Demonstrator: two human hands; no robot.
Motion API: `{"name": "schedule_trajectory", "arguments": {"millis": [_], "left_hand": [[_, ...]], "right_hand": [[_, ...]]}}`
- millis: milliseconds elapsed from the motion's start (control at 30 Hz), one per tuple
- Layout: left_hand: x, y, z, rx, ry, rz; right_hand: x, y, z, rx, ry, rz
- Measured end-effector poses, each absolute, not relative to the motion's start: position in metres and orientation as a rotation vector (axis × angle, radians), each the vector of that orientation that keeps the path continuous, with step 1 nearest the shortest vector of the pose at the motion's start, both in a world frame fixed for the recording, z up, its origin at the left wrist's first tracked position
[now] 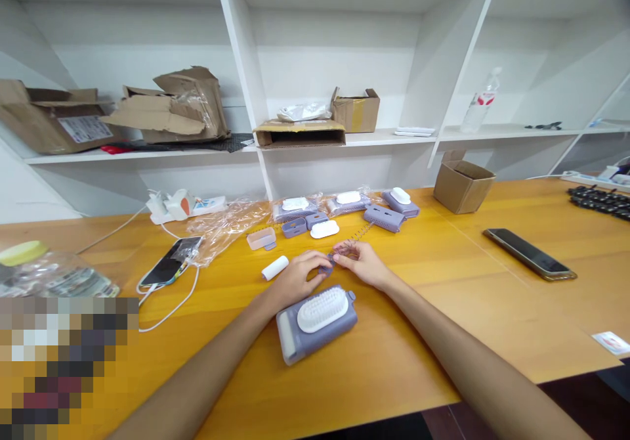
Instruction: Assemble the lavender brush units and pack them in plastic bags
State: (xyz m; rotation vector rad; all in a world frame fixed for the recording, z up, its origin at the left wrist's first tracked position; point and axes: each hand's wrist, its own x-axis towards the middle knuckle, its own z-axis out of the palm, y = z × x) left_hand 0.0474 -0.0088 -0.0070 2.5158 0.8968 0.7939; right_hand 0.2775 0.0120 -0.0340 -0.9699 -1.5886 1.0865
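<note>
Head view, left hand [301, 276] and right hand [365, 264] curled, purple piece [325, 270] between, grips unclear

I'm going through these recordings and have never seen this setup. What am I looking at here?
There is no robot: these are a person's bare hands, seen from a camera worn on the head, looking forward and down. On the wooden table, the left hand holds a small purple piece. The right hand is at one end of a coil spring; its grip is unclear. Nearer lies a purple case with a white bristled pad; similar cases lie behind.
</note>
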Motion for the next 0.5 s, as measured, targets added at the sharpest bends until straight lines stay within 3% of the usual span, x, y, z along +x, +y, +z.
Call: {"name": "schedule_trajectory", "arguments": {"millis": [233,500], "left_hand": [[0.052,-0.005,-0.011,2.399,1.207,0.736],[0.054,-0.005,-0.006,2.307,1.180,0.715]], "right_hand": [[0.287,0.018,-0.029,-0.939,-1.761,1.139],[0.286,0.031,-0.027,-0.922,-1.894,1.100]]}}
